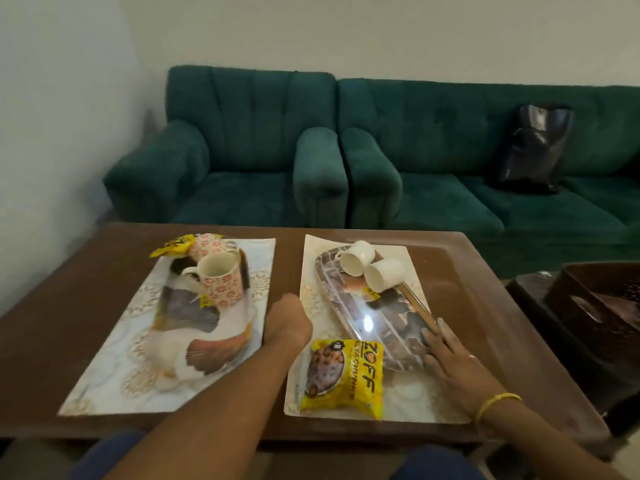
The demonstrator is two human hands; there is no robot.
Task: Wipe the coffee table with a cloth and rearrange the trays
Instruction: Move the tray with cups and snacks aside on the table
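Now both hands are down among the trays on the brown worktop [485, 299]. The right hand [453, 358] lies flat, fingers [434, 341] together and extended, resting on the near end of the glossy oval tray [374, 317], whose long axis runs away and leftward from those fingertips toward two tipped white cups [367, 268]. That oval tray sits on the right rectangular tray [415, 407], with a yellow snack packet [346, 375] just left of the fingers. The left hand [287, 323] is curled at the left tray's [104, 386] right edge; whether it grips, I cannot tell. No cloth shows. The right hand looks nearer for shifting the oval tray.
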